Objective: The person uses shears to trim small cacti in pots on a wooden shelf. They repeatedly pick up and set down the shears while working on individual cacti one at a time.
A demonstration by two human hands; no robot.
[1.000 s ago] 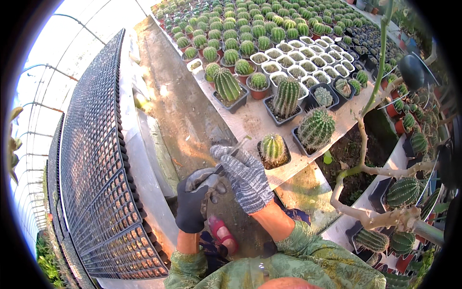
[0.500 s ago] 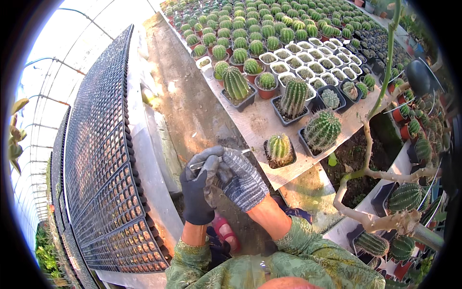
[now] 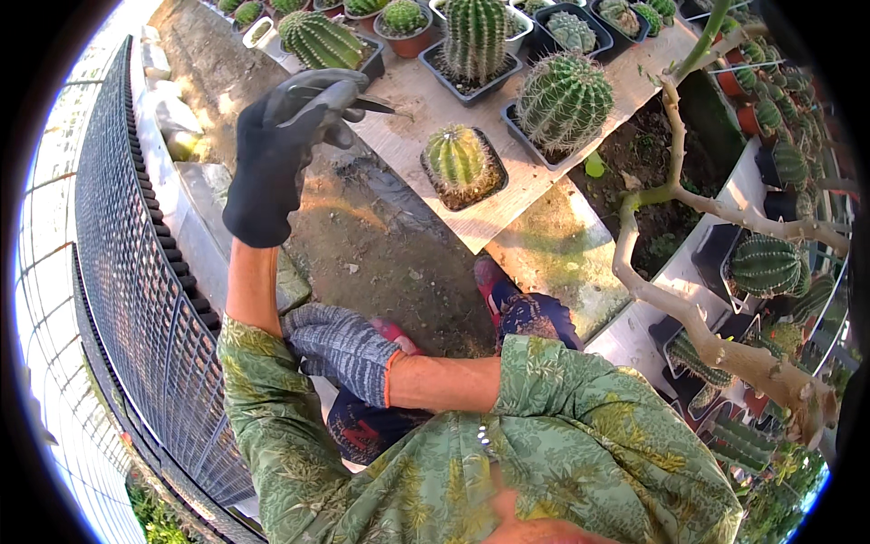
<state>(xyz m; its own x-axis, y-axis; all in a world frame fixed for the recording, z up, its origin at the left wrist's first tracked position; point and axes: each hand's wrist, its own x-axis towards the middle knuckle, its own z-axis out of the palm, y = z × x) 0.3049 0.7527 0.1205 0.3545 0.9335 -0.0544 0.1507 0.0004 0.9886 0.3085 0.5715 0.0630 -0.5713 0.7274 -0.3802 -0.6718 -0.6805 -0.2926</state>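
My left hand (image 3: 308, 118), in a black and grey work glove, is raised in front of the bench edge. Its fingers are closed around slim, pointed tweezers (image 3: 373, 104), whose tips stick out to the right; the rest is covered by the glove. Across my body, my right hand (image 3: 340, 349), in a grey knitted glove, rests against my left forearm near the sleeve. Its fingertips are hidden there. Closest to the tweezers are a leaning ribbed cactus (image 3: 319, 41) and a small yellow-green cactus (image 3: 459, 163) in a square black pot.
Larger spiny cacti (image 3: 564, 102) stand along the wooden bench (image 3: 399, 136). At right, a bare branch (image 3: 675, 299) reaches across, with more potted cacti (image 3: 766, 267) beyond. Black mesh-like trays (image 3: 136, 227) line the left side. Bare ground (image 3: 390, 290) lies between.
My hands have parted. The left has risen forward with the tweezers, while the right has dropped back against my left forearm. The view has shifted closer to the bench's near corner.
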